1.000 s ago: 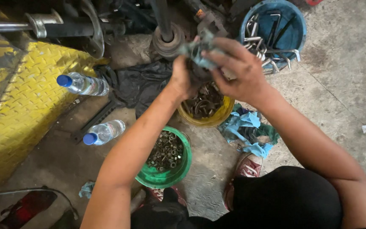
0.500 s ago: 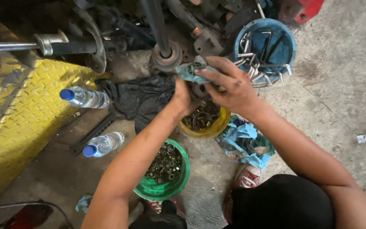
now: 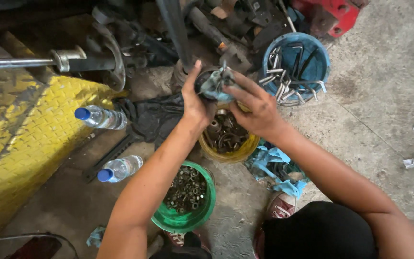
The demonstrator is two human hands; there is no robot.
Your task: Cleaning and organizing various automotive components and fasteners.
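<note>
yellow bowl (image 3: 226, 154) of metal rings as landmark | green bowl (image 3: 188, 221) of nuts just below-left of it | blue tub (image 3: 318, 57) of hex keys up-right | two water bottles (image 3: 102, 118) (image 3: 119, 169) well left, on concrete | blue rags (image 3: 270, 163) beside it, right | yellow tread plate (image 3: 20, 144) far left

Dark metal part (image 3: 206, 81) in crumpled blue rag (image 3: 218, 86), above yellow bucket (image 3: 226, 152)

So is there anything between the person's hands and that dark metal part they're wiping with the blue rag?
Only the blue rag itself. The left hand grips the dark metal part directly, while the right hand presses the rag against it. Nothing else visible comes between them; the yellow bowl of parts sits below.
</note>
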